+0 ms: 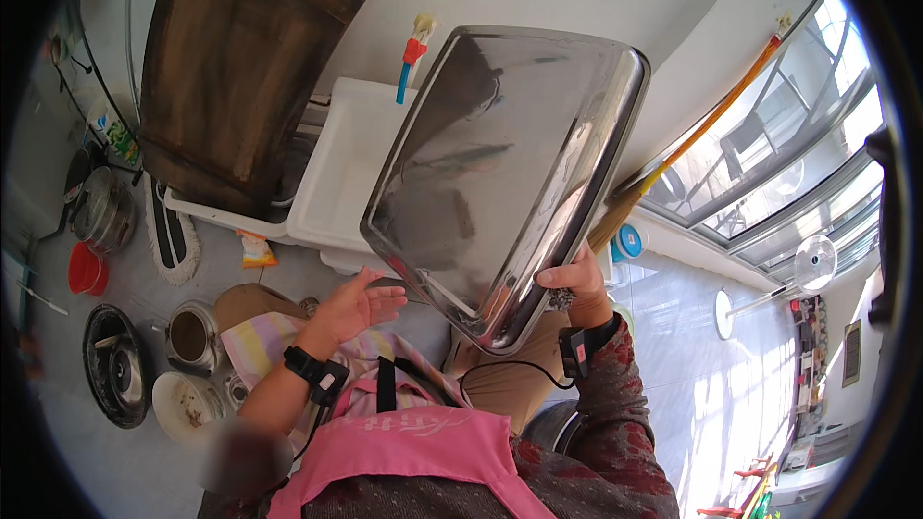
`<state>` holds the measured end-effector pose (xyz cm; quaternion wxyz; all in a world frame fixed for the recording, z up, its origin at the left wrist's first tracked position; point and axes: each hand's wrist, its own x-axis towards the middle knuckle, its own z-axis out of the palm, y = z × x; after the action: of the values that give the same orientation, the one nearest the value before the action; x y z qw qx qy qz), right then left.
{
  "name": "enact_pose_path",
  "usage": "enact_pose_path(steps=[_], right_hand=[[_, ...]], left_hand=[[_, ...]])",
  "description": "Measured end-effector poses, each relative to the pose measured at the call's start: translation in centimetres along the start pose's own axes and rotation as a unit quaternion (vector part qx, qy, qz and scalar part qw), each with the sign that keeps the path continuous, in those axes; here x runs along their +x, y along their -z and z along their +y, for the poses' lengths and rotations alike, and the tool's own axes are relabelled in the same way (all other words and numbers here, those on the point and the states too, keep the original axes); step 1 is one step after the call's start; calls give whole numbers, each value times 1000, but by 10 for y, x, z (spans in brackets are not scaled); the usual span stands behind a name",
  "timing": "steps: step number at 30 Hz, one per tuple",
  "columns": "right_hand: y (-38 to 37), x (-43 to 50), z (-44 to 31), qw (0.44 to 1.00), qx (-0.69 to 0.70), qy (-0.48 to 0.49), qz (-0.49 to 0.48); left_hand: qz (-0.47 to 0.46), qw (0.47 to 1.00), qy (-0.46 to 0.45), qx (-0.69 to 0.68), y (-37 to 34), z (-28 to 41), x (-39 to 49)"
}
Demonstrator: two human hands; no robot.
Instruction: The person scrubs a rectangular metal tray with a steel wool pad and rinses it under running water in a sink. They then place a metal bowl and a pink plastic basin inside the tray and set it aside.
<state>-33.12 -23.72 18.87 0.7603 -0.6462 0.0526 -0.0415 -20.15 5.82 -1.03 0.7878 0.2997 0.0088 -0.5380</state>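
A shiny rectangular metal tray [483,180] with rounded corners is held up, tilted, before my chest. My right hand [580,285] grips its lower right edge, thumb on the near face. A steel wool scrubber [562,298] shows beneath that thumb, against the palm. To the left of the tray's lower corner is my left hand [360,306], palm up and fingers apart, holding nothing. A gap shows between it and the tray. Both wrists wear black strapped devices, and a pink apron [411,447] covers my front.
Behind the tray stands a white sink [346,158], with a dark wooden board [231,79] leaning at its left. Floor items at left include a black basin [115,367], a metal pot [191,331], a white bowl [187,404] and a red basin [88,270]. A broom [710,119] leans at right.
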Motion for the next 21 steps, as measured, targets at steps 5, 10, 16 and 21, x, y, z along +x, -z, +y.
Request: enact_pose_path(steps=[5,10,16,21], right_hand=[[-19,9,-48,996,-74,34,-27],[-35,25,-68,913,-391,25,-113],[-35,43,-31,607,-744,229,-162],[-17,62,6,543,-779,191,-248]], left_hand=[[-33,997,-51,56,-45,9,-2],[3,986,-156,63,-78,36,-19],[-19,928,-363,-88,-87,108,-60],[-37,952,-285,-106,-44,98,-57]])
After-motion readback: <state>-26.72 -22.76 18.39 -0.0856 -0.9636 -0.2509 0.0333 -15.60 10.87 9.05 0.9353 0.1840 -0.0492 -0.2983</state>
